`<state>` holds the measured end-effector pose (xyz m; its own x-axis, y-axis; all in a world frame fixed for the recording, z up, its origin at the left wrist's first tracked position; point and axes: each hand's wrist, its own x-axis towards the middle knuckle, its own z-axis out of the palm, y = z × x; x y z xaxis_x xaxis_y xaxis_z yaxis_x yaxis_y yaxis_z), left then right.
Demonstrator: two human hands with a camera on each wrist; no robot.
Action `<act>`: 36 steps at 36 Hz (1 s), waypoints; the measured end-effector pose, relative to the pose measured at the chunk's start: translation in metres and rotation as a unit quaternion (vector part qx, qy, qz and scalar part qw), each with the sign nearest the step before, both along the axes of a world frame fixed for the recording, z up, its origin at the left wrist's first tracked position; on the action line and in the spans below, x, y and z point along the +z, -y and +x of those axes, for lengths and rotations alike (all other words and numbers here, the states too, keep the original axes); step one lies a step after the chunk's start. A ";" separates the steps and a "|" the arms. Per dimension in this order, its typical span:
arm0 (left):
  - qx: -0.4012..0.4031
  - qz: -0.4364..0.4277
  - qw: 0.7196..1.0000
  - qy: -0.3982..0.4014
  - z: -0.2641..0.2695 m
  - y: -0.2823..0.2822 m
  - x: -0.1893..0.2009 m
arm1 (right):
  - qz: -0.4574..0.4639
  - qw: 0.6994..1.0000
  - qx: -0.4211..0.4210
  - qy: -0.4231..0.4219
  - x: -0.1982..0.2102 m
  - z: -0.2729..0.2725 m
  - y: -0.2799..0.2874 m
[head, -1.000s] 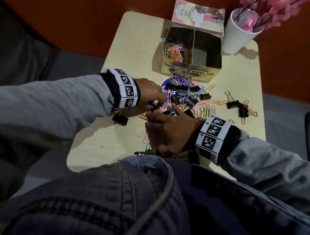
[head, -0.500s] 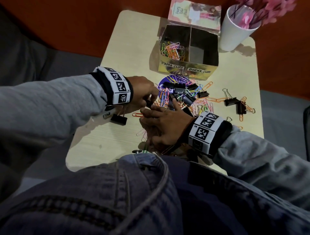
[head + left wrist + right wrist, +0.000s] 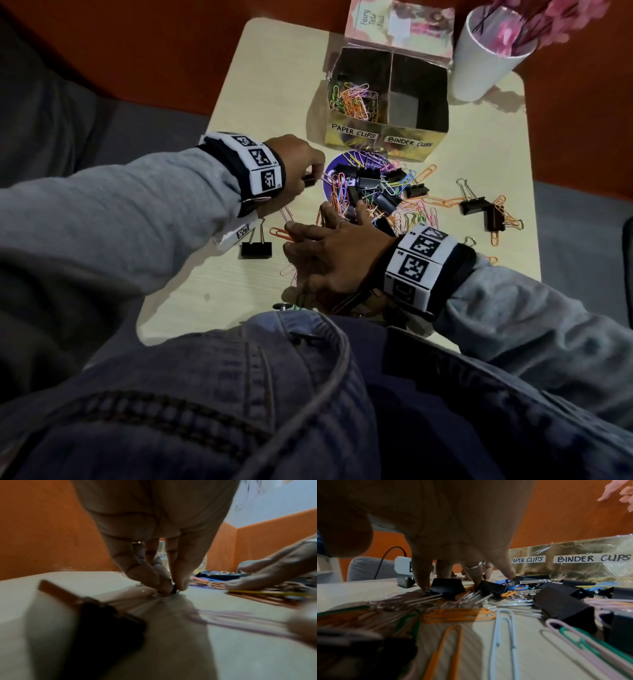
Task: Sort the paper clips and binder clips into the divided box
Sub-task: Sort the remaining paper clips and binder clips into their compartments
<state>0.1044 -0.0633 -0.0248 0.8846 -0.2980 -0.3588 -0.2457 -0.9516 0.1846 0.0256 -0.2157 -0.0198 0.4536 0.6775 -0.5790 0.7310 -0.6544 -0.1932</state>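
Hands are seen at work over a pale wooden desk (image 3: 191,291) strewn with coloured wire paper clips (image 3: 416,214) and black metal binder clips (image 3: 474,205). The left hand (image 3: 298,168) is curled at the left edge of the heap, and in the left wrist view its fingertips (image 3: 164,586) are pinched on a small dark object (image 3: 174,590) against the desk; blur keeps that object from being identified. The right hand (image 3: 339,253) is spread with straight fingers, their tips pressed down among the clips, and nothing is seen gripped in it; its palm side is hidden in the head view. A gold foil-wrapped divided box (image 3: 385,137), labelled "PAPER CLIPS" and "BINDER CLIPS", is set at the far side of the desk just beyond the heap. Paper clips are already piled in its left compartment, while the floor of the right compartment is lost in shadow. A purple round disc (image 3: 334,168) is largely buried under the heap, its print unreadable. One more black binder clip (image 3: 256,248) lies apart near the left wrist. A white paper cup of pink flowers (image 3: 479,65) and a pink printed booklet (image 3: 400,25) are cut off at the top edge. The near edge of the desk is covered by a denim garment (image 3: 274,394).
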 end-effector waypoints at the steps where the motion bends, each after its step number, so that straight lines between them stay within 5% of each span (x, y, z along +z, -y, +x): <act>1: 0.005 0.002 1.000 0.002 0.002 -0.002 0.001 | 0.005 1.000 0.004 0.003 0.001 0.000 0.001; 6: 0.024 0.012 0.999 0.018 0.008 -0.016 0.006 | 0.086 0.994 -0.035 0.055 0.014 0.012 0.005; 11: 0.036 -0.004 0.999 0.016 0.002 -0.018 0.010 | 0.031 0.993 -0.075 0.087 0.002 0.030 0.003; 17: -0.030 0.042 0.999 0.010 -0.024 -0.024 0.008 | 0.094 0.994 0.000 0.058 -0.002 0.020 0.008; 23: -0.132 0.096 0.986 0.043 -0.045 -0.010 0.001 | 0.084 0.986 -0.103 0.100 0.002 0.048 0.022; 27: -0.149 0.163 0.974 0.056 -0.044 0.003 -0.002 | 0.026 0.990 -0.079 0.114 0.002 0.053 0.035; 36: -0.168 0.152 0.974 0.015 -0.052 0.000 0.003 | 0.023 0.986 -0.049 0.156 0.001 0.050 0.039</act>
<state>0.0526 -0.0630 -0.0221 0.7669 -0.4563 -0.4513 -0.5532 -0.8265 -0.1045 0.0758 -0.2547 -0.0185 0.6685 0.6447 -0.3708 0.6940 -0.7200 -0.0007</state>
